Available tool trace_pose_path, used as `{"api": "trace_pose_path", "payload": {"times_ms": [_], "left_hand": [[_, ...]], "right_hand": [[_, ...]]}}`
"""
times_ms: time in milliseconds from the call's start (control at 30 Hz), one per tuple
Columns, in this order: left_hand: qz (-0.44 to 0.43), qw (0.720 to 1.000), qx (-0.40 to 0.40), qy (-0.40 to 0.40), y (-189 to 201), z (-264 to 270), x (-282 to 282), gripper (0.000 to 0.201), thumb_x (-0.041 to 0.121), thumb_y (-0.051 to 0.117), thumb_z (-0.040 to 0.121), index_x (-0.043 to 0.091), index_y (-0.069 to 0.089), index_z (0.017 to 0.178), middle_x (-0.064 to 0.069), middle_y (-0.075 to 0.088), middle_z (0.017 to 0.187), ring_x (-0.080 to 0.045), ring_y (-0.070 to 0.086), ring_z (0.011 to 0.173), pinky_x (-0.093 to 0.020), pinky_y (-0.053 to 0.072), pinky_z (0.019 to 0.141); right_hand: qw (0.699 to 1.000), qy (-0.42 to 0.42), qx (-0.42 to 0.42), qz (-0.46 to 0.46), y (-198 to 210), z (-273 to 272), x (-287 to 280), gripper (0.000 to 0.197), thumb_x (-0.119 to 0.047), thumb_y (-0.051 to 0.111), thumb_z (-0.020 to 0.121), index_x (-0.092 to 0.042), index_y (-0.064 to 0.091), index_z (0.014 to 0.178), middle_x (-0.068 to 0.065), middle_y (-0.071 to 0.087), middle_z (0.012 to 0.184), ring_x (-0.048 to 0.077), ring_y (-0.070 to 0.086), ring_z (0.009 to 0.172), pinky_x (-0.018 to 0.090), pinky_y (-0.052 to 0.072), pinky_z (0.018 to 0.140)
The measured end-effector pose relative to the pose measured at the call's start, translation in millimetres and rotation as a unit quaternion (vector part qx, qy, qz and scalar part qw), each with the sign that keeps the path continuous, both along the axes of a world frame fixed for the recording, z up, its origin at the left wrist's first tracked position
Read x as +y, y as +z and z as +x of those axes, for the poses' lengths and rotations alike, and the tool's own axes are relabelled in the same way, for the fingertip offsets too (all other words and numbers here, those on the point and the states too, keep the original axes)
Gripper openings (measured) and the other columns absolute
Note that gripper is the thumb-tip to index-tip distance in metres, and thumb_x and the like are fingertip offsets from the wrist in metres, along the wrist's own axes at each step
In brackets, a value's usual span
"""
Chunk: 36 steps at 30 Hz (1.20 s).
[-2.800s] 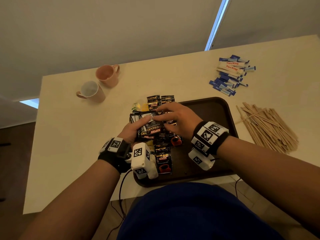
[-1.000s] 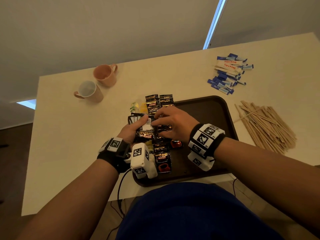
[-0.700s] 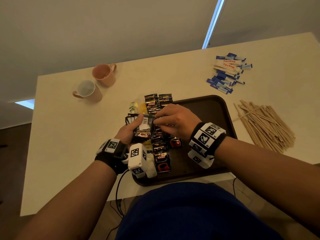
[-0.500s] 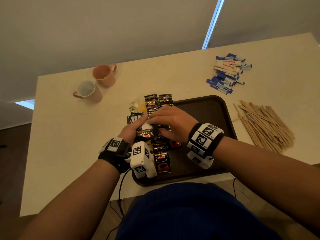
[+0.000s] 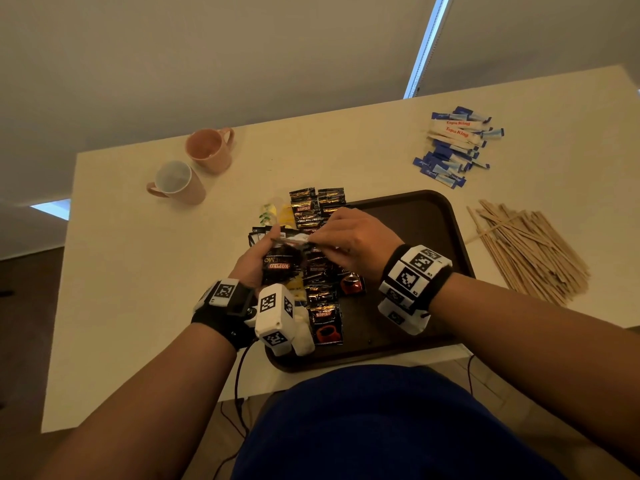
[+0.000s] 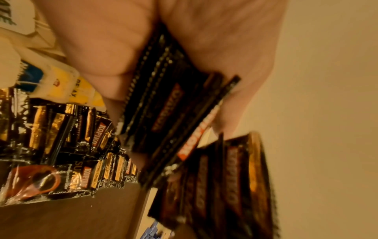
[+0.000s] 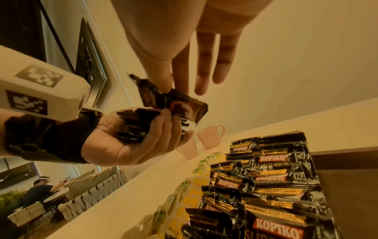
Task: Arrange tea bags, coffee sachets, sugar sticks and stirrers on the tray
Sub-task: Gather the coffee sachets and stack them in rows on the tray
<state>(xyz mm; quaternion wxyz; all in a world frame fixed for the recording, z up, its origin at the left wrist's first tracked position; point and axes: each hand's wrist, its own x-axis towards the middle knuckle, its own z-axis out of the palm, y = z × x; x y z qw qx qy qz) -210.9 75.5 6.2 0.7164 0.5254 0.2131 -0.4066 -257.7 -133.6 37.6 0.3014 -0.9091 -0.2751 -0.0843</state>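
A stack of black Kopiko coffee sachets (image 5: 282, 263) sits on edge in the left hand (image 5: 254, 263), thumb on one face and curled fingers (image 7: 161, 129) on the other, clamped tight around the bundle above the tray's left side. The right hand (image 5: 353, 242) meets it from 3 o'clock, thumb and forefinger pinching the top sachet (image 7: 175, 103) of that stack; the other fingers stretch out straight and loose (plain in the right wrist view).

Under both hands, a row of overlapping coffee sachets (image 5: 320, 271) runs along the left part of the brown tray (image 5: 415, 220) from 6 to 12 o'clock, its far end lapping over the tray's rim. Just beside that row, at its 9 o'clock, lies a line of yellow and green tea bags (image 7: 196, 190), mostly hidden in the head view by the left hand. The right half of the tray shows bare brown surface.

On the pale table (image 5: 138, 289), the wooden stirrers (image 5: 530, 251) lie heaped at 3 o'clock of the tray, near its edge. The blue and white sugar sticks (image 5: 455, 145) are piled at 1 o'clock, well apart from the tray. Two pink mugs (image 5: 194, 164) stand close together at 10 o'clock
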Motion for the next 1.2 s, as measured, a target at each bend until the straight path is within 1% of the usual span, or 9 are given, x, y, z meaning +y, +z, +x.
{"api": "trace_pose_path", "payload": {"times_ms": [67,233,367,467,567,700,767,967,1200], "left_hand": [[-0.036,0.999,0.012,0.013,0.8,-1.1,2.6,0.058,0.044,0.059,0.083,0.002,0.055,0.124,-0.015,0.070,0.090,-0.023,0.069,0.071,-0.028,0.058,0.064],[-0.066,0.997,0.017,0.036,3.6,-0.8,0.1,0.039,0.031,0.059,0.084,-0.001,0.059,0.105,-0.014,0.070,0.084,-0.023,0.070,0.072,-0.030,0.058,0.074],[-0.054,0.998,0.019,0.028,2.5,-1.9,0.0,0.037,0.032,0.056,0.089,-0.001,0.059,0.106,-0.015,0.070,0.086,-0.023,0.069,0.073,-0.031,0.058,0.074],[-0.044,0.999,0.017,0.015,-0.8,-2.5,0.7,0.042,0.035,0.059,0.084,0.000,0.060,0.107,-0.014,0.070,0.088,-0.024,0.068,0.076,-0.034,0.052,0.083],[-0.045,0.999,0.023,0.019,-3.5,-3.9,0.7,0.043,0.035,0.060,0.082,0.000,0.060,0.108,-0.014,0.069,0.088,-0.025,0.068,0.075,-0.035,0.051,0.083],[-0.058,0.997,0.032,0.031,-2.8,-5.6,-0.3,0.044,0.032,0.061,0.082,-0.002,0.058,0.111,-0.015,0.068,0.088,-0.025,0.068,0.075,-0.033,0.059,0.074],[-0.057,0.997,0.032,0.030,-1.6,-5.7,-0.1,0.045,0.032,0.061,0.083,-0.002,0.057,0.112,-0.015,0.069,0.089,-0.024,0.068,0.077,-0.033,0.058,0.076],[-0.046,0.997,0.044,0.035,-1.0,-5.1,2.5,0.047,0.031,0.062,0.082,-0.002,0.057,0.114,-0.016,0.070,0.093,-0.025,0.070,0.080,-0.034,0.058,0.078],[-0.017,0.999,0.038,0.019,-4.7,-3.0,5.6,0.034,0.031,0.051,0.098,0.000,0.059,0.109,-0.017,0.068,0.092,-0.025,0.070,0.072,-0.030,0.060,0.067]], "right_hand": [[0.994,-0.084,0.061,0.045,0.8,-1.2,-3.1,0.022,-0.018,0.057,0.092,-0.010,0.072,0.106,0.002,0.071,0.087,0.018,0.060,0.079,0.029,0.049,0.072],[0.923,-0.263,0.246,0.139,-7.9,-4.9,-21.5,0.016,-0.015,0.062,0.093,-0.015,0.071,0.106,-0.007,0.067,0.091,0.003,0.060,0.081,0.013,0.045,0.074],[0.889,-0.304,0.321,0.122,-31.7,-16.3,-40.4,0.011,-0.014,0.065,0.091,-0.013,0.073,0.098,-0.001,0.070,0.089,0.011,0.064,0.082,0.025,0.052,0.077],[0.844,-0.316,0.412,0.135,-49.0,-29.3,-50.6,0.004,-0.014,0.067,0.089,-0.017,0.069,0.091,0.003,0.070,0.091,0.017,0.069,0.079,0.033,0.059,0.075],[0.796,-0.305,0.503,0.145,-61.1,-39.5,-52.3,0.006,-0.012,0.066,0.089,-0.018,0.065,0.089,0.008,0.070,0.094,0.021,0.072,0.075,0.030,0.061,0.066],[0.762,-0.309,0.547,0.158,-72.3,-47.3,-43.9,0.005,-0.009,0.066,0.089,-0.011,0.064,0.094,0.011,0.069,0.093,0.020,0.070,0.073,0.023,0.058,0.057],[0.758,-0.317,0.546,0.161,-77.9,-49.3,-39.6,0.005,-0.009,0.066,0.089,-0.011,0.065,0.094,0.011,0.069,0.093,0.018,0.070,0.073,0.022,0.057,0.055],[0.802,-0.312,0.507,0.044,-85.0,-45.9,-34.3,0.004,-0.018,0.069,0.089,-0.014,0.070,0.091,0.005,0.072,0.085,0.018,0.071,0.077,0.024,0.057,0.068],[0.781,-0.312,0.534,0.093,-84.8,-45.1,-32.7,0.003,-0.015,0.067,0.090,-0.012,0.066,0.090,0.008,0.074,0.081,0.015,0.073,0.070,0.030,0.061,0.070]]}}
